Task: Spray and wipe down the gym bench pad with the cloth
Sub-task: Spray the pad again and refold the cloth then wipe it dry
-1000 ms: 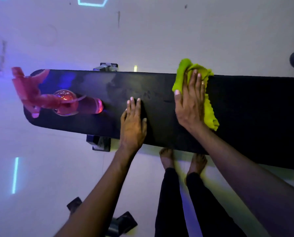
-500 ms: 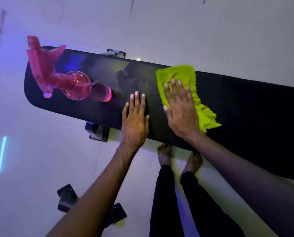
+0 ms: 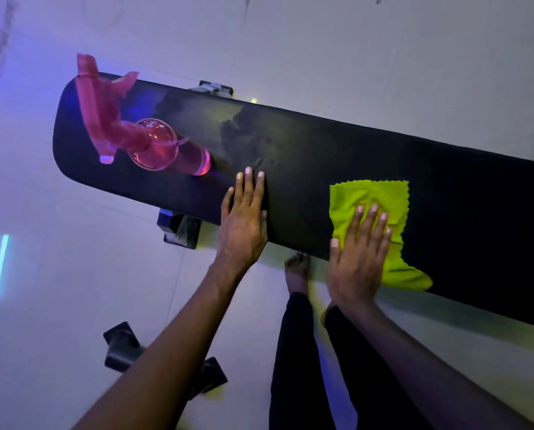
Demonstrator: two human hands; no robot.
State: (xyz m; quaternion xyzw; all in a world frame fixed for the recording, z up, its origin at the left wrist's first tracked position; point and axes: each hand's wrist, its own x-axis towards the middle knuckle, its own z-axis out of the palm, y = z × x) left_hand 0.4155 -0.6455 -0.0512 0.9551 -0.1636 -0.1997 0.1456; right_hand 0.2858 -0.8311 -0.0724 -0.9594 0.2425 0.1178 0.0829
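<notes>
Pink see-through plastic makes up the spray bottle (image 3: 153, 144), which stands on the left end of the black bench pad (image 3: 306, 156). Its round belly looks pink all through, but how much liquid is inside cannot be told. The pink trigger top (image 3: 96, 107) points toward the far left end of the pad.

A cloudy, smeary patch (image 3: 228, 125) shows on the pad just right of the bottle.

The left hand (image 3: 244, 221) lies flat on the near edge of the pad, fingers straight and close together, holding nothing. Its fingertips are near the bottle's base but not touching it.

The right hand (image 3: 358, 256) is also flat and spread, pressing down on the yellow-green cloth (image 3: 368, 200). The cloth lies mostly spread out on the pad, near its front edge, with one corner hanging over that edge by the wrist. The two hands are apart, with bare black pad between them.

Below the pad are two bare feet (image 3: 296, 271) and dark trouser legs (image 3: 293, 361) on the pale floor (image 3: 73, 274). Black bench feet (image 3: 181, 228) show under the pad.
</notes>
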